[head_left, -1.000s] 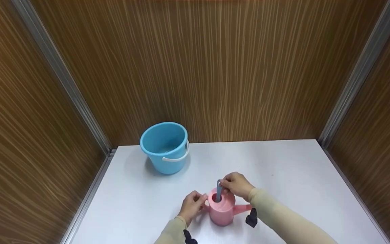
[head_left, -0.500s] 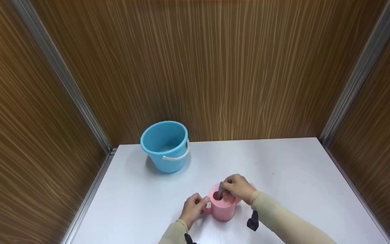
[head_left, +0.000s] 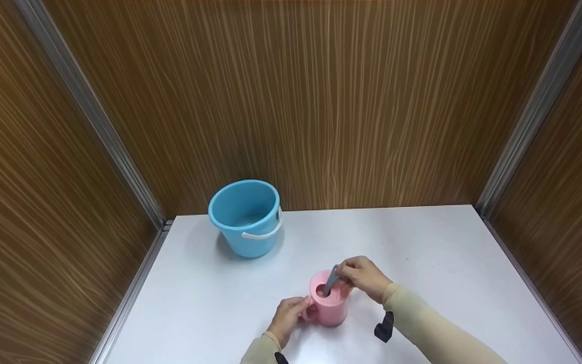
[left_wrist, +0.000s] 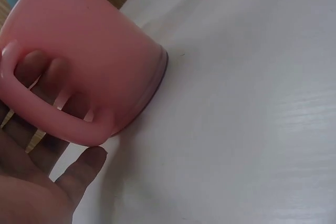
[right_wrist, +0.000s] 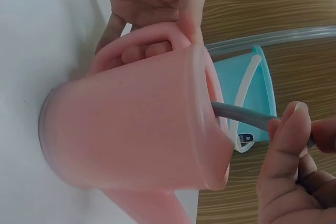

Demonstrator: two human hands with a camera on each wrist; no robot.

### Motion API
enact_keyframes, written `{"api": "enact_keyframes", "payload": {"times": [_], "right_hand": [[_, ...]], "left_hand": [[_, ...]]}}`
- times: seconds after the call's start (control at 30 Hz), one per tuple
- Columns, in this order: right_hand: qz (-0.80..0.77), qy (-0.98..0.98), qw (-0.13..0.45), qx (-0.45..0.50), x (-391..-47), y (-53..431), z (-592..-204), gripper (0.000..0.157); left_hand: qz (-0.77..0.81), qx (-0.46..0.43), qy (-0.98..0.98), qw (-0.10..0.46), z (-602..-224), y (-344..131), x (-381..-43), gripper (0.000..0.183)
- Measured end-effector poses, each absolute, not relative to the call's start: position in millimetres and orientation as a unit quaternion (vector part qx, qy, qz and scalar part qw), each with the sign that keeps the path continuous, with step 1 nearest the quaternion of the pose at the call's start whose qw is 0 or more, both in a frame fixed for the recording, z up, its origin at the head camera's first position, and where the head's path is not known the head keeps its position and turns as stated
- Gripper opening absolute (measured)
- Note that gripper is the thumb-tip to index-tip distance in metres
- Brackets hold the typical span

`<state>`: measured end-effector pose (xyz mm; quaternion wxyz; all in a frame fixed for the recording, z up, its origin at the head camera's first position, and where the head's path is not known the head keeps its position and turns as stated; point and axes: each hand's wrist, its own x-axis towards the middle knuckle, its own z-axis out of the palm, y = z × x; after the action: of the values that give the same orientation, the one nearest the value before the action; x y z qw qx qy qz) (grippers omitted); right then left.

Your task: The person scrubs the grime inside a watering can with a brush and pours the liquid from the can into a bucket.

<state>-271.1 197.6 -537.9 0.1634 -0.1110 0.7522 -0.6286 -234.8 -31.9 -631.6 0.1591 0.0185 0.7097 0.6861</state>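
A pink watering can (head_left: 332,314) stands near the front of the white table, its spout (right_wrist: 149,205) on the side away from the left hand. My left hand (head_left: 286,319) grips the can's loop handle (left_wrist: 55,120), several fingers passing through the loop and the thumb at its lower end. Above the can, my right hand (head_left: 364,275) pinches the upper part of a slim blue-grey tool handle (right_wrist: 244,116). That handle slants down into the round top opening, and its lower end is hidden inside the can.
A light-blue bucket (head_left: 253,246) with a white carrying handle (head_left: 265,235) stands at the back left of the table (head_left: 412,253). Wood-grain panels (head_left: 321,101) enclose the back and both sides, with grey metal strips in the corners.
The can has turned so its spout, first pointing right, is hidden behind my right hand. My left fingers have slipped into its loop. The tool handle dipped deeper, then rose, and leans right.
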Motion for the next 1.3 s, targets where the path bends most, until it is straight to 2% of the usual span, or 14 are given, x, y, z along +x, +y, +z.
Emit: {"api": "enact_keyframes", "payload": {"times": [0.47, 0.7, 0.87, 1.13, 1.3], "right_hand": [[-0.667, 0.721, 0.155, -0.099, -271.0, 203.8, -542.3, 0.021], [-0.651, 0.727, 0.178, -0.123, -260.7, 193.8, -552.6, 0.021], [-0.633, 0.749, 0.157, -0.120, -254.6, 187.8, -553.0, 0.019], [-0.634, 0.752, 0.150, -0.102, -255.4, 190.5, -554.3, 0.029], [-0.610, 0.773, 0.128, -0.121, -258.7, 191.4, -552.5, 0.027]], "left_hand": [[0.714, 0.017, 0.683, 0.152, -630.4, -28.9, -225.1, 0.055], [0.718, 0.008, 0.677, 0.162, -633.7, -19.9, -214.6, 0.052], [0.719, 0.008, 0.676, 0.160, -635.1, -16.0, -209.5, 0.057], [0.723, 0.014, 0.673, 0.155, -637.2, -13.5, -210.3, 0.051], [0.727, 0.004, 0.670, 0.152, -636.3, -12.3, -215.9, 0.052]]}}
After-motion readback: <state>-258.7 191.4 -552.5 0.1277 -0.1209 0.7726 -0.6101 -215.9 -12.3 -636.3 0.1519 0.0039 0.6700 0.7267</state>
